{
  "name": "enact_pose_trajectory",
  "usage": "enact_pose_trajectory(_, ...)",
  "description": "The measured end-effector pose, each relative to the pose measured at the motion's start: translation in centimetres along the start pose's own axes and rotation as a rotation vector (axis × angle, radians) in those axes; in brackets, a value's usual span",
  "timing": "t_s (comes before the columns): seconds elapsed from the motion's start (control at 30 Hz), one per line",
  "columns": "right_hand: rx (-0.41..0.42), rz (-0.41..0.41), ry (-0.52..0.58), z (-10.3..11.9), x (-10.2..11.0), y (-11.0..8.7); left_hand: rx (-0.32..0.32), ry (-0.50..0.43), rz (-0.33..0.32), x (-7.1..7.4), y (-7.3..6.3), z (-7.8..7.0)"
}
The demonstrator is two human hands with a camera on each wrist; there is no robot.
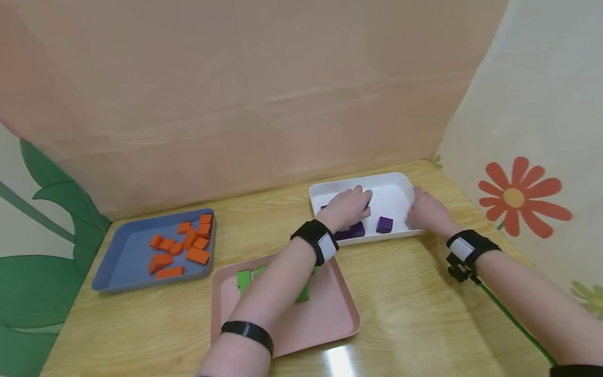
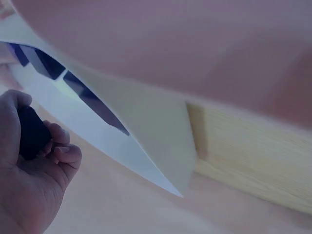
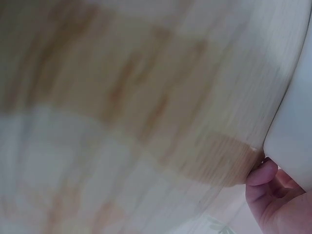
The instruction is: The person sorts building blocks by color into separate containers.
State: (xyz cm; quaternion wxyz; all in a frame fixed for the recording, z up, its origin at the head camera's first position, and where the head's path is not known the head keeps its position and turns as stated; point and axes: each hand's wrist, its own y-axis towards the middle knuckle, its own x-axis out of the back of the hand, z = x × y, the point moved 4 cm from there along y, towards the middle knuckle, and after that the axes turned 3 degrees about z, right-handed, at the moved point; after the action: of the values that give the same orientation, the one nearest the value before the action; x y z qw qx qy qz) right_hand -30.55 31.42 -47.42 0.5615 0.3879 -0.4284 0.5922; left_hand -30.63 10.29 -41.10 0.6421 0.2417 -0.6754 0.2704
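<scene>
In the head view my left hand (image 1: 346,208) is over the white tray (image 1: 392,195) at the back right of the table. Its curled fingers hold a dark purple block (image 2: 32,132), seen most fully in the left wrist view. Another purple block (image 1: 384,224) lies apart on the tray floor, and several more sit by the near wall, partly hidden under that hand. At the tray's right end my right hand (image 1: 427,212) grips the rim, thumb and fingers bent about the corner wall (image 3: 291,141) in the right wrist view.
A pink tray (image 1: 330,324) with green blocks (image 1: 243,279) stands in front, partly covered by my left forearm. Further left is a blue-grey tray (image 1: 124,256) holding several orange blocks (image 1: 197,255). Paper-covered walls border the wooden table (image 1: 400,314). A green cable (image 1: 515,320) trails from the right wrist.
</scene>
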Motion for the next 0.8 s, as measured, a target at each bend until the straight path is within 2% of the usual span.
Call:
enact_pose_trajectory(0.3, 0.025, -0.022, -0.022, 0.6, -0.5, 0.1, 0.027, 0.029, 0.039, -1.3, 0.8, -1.2)
enact_pose_trajectory(0.6, 0.018, -0.041, -0.034, 0.2, -0.2, 0.4, 0.106, 0.046, 0.068, -0.3, 0.3, -1.1)
enact_pose_trajectory(0.8, 0.013, -0.019, -0.009, 0.0, -0.3, 0.5, 0.114, 0.094, 0.103, -0.6, 0.0, -1.0)
